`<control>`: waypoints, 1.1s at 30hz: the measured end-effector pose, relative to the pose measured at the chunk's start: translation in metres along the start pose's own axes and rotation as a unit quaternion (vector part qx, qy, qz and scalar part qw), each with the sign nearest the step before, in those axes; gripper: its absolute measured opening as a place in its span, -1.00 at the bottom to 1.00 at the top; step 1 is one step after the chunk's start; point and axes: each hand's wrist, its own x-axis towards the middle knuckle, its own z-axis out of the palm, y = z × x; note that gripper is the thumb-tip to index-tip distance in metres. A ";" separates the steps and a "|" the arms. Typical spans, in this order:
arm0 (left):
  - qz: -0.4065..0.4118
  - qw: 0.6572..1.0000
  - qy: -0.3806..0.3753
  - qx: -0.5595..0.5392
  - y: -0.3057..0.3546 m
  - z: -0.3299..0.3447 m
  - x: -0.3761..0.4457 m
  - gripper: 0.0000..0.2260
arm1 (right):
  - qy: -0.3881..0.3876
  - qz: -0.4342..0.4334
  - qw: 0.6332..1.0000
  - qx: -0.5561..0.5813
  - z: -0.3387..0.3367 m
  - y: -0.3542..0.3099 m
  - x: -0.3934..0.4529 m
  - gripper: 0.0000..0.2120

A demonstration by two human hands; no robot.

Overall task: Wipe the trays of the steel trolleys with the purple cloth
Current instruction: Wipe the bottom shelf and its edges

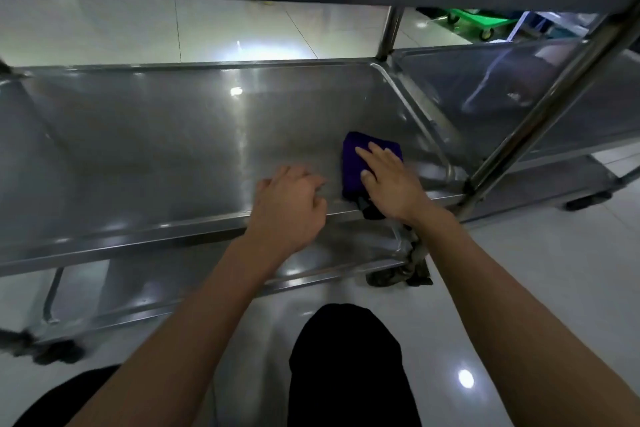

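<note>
**Purple cloth parked in the right corner, whole tray still off to my left**

Steel middle tray (156, 135) is where I'm at. My right hand (388, 180) lies flat on the purple cloth (356, 156), fingers straight, pressing it down near the tray's right end by the front rim. My left hand (287, 204) sits just beside it over the rim, fingers loosely curled, holding nothing as far as I can tell (bit blurry). Tray runs long left-to-right, so I reckon the wipe goes leftward, and the right hand's the one on it
</note>
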 end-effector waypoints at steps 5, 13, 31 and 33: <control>0.014 0.999 -0.027 0.028 0.044 0.022 0.015 -0.74 | 0.039 0.057 0.997 -0.021 -0.018 0.051 0.003 -0.52; -0.022 0.998 -0.004 0.059 0.054 0.033 0.017 -0.74 | 0.080 0.067 0.994 -0.021 -0.016 0.066 0.005 -0.51; -0.070 0.993 0.074 0.067 -0.053 -0.032 -0.031 -0.71 | 0.063 0.079 0.994 -0.032 -0.012 0.055 0.015 -0.51; -0.094 0.989 0.086 0.073 -0.067 -0.038 -0.034 -0.74 | 0.046 0.063 0.996 -0.031 -0.009 0.038 0.020 -0.51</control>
